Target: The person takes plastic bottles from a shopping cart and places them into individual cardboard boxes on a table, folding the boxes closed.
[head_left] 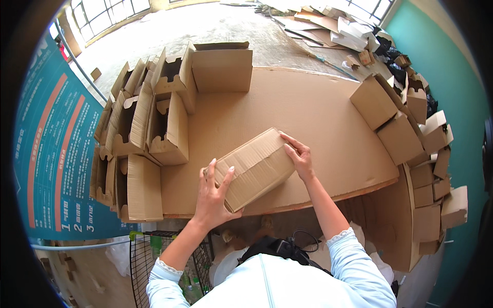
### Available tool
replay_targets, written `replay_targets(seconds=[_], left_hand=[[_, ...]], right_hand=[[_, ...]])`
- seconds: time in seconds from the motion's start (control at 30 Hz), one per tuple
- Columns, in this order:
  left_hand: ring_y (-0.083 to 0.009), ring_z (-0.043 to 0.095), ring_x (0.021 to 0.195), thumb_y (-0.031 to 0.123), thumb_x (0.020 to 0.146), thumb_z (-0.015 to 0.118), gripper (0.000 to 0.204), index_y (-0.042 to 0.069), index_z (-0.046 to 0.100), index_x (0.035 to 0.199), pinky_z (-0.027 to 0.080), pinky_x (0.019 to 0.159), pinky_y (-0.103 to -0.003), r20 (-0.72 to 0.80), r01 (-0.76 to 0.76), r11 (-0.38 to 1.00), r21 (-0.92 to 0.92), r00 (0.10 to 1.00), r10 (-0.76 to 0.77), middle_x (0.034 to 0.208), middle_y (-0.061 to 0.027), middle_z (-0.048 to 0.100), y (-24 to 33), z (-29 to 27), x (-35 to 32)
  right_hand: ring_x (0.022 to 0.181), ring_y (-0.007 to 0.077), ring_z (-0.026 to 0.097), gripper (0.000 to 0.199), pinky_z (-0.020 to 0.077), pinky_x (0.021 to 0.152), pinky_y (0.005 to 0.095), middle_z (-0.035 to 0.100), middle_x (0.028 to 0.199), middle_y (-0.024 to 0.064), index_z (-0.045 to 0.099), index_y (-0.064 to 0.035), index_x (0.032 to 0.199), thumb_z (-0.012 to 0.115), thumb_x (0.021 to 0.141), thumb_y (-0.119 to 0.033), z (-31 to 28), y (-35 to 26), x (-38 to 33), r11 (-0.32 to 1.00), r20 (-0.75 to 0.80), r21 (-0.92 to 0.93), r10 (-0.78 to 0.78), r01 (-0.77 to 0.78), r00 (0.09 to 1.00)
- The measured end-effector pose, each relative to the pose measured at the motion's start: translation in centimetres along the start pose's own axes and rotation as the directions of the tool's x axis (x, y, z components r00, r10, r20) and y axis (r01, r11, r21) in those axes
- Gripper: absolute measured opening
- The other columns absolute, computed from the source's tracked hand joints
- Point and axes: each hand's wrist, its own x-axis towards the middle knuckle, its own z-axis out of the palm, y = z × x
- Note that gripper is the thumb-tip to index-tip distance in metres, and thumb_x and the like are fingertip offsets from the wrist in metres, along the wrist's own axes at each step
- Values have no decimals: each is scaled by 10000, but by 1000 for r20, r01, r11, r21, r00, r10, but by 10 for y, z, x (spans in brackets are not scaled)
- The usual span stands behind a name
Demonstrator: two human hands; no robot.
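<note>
1. Nearest the camera, pale blue sleeves point(354, 264) reach forward above a wire basket point(137, 256).
2. The left hand point(210, 199), the nearer of the two, spreads its fingers and thumb around the near-left end of a cardboard box point(259, 167), which lies ahead and to its right.
3. The right hand point(302, 160) grips the far-right end, thumb and fingers slightly parted, the box to its left.
4. Between them, the box's long axis slants from near left to far right; whether it touches the table point(308, 113) beneath cannot be told.
5. Open boxes point(175, 120) stand at the table's left, more boxes point(372, 102) at its right.
6. Farthest off, scrap cardboard point(321, 37) litters the floor point(195, 23) below bright windows point(110, 15).
</note>
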Motion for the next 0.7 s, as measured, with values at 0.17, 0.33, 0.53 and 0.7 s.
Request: replay_targets(seconds=[0.17,0.33,0.53,0.7], left_hand=[[-553,290,1273,356,520,859,1075,124,367,1447,278,1059,-628,-181,222,974,40,961,-211,1459,-336,208,21,16,5],[-539,297,1257,441,559,813,1043,112,375,1447,294,1039,-627,-376,449,887,109,845,-381,1465,-315,211,30,44,26],[-527,303,1264,451,557,818,1034,128,385,1439,319,1026,-614,-498,608,775,172,733,-464,1471,-280,226,-10,60,106],[-528,327,1244,452,546,833,1022,132,407,1418,352,989,-603,-560,691,709,138,645,-520,1469,-263,238,-44,64,148]], right_hand=[[919,72,618,246,503,829,216,716,1067,64,709,-9,1118,619,928,-136,19,20,74,995,125,85,48,-59,991],[907,75,625,218,513,812,222,717,1067,78,729,-3,1064,637,925,-144,60,37,150,986,308,168,-29,-24,951],[845,245,714,367,555,797,337,732,955,159,720,-18,1062,709,860,-325,103,47,252,931,103,-297,-189,212,976],[1046,390,630,629,486,919,471,660,1134,215,445,-52,1393,479,948,-495,138,56,275,796,-194,-596,-12,-108,981]])
